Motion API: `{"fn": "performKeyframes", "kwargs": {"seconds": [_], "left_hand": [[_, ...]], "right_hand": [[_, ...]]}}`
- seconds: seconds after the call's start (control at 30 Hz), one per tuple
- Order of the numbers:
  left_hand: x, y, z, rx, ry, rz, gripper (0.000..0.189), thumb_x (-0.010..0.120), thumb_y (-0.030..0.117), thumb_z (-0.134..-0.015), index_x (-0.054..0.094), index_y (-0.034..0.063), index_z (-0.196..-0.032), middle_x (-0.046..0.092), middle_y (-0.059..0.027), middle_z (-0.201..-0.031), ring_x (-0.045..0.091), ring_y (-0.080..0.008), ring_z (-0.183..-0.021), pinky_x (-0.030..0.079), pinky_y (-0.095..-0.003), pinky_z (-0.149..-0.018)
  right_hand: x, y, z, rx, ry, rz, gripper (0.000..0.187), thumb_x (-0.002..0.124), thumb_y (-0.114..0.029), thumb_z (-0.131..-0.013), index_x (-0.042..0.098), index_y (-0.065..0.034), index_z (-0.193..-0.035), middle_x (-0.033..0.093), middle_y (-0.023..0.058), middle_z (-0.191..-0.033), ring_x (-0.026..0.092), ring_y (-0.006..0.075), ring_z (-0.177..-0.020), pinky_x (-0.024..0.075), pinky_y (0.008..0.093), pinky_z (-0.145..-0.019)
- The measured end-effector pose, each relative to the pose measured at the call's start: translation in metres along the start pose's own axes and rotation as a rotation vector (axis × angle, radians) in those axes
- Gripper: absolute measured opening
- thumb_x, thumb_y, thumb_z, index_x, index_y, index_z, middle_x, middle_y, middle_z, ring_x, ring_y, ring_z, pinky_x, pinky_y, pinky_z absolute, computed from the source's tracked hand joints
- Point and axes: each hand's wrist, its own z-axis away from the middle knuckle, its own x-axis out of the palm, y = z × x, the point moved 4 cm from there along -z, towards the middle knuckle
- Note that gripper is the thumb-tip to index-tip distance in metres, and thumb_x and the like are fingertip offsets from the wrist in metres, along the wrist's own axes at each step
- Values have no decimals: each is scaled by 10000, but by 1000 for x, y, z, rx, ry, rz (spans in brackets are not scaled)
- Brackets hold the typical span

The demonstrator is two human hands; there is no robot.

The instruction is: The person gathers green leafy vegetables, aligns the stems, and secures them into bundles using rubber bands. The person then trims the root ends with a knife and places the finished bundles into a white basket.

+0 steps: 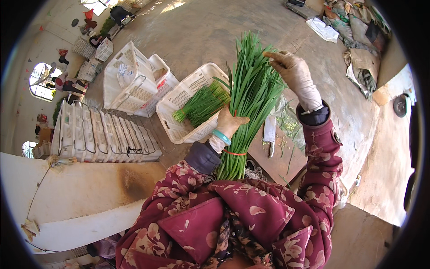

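A long bundle of green leafy chives [252, 111] stands upright against my lap, tips pointing away from me. A red band [234, 153] circles its lower stems. My left hand [230, 124], in a pale glove with a turquoise bangle at the wrist, grips the bundle around its middle. At the leaf tips, on the right side, my gloved right hand [289, 69] has its fingers bent together; whether a leaf is pinched between them cannot be told. Beyond my left hand, a white plastic crate [174, 129] holds several smaller tied bundles of chives [203, 102].
A cleaver [269, 131] lies on a brown board [265, 158] among trimmings [290, 124]. Stacked white crates [107, 134] and tilted crates [126, 80] stand to the left. Sacks [359, 27] lie at far right. Other people [67, 84] work along the left wall.
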Motion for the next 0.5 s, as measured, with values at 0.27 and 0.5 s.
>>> {"fn": "performKeyframes", "kwargs": {"seconds": [0.27,0.5], "left_hand": [[6,17,5,-36,-32,-25,544,769,-25,-602,547,-6,-1098,646,-108,-992,611,-222,-874,483,-330,-821],[10,30,12,-29,-48,12,570,760,-62,-603,534,6,-1122,631,-81,-1031,598,-195,-902,489,-324,-818]], "right_hand": [[3,-20,12,-43,245,225,112,588,-208,-826,585,-96,-831,587,87,-792,611,290,-765,493,382,-649],[-72,6,-43,-69,481,733,663,615,-90,-768,372,-272,-1358,323,76,-1432,377,331,-1248,428,460,-909]]}}
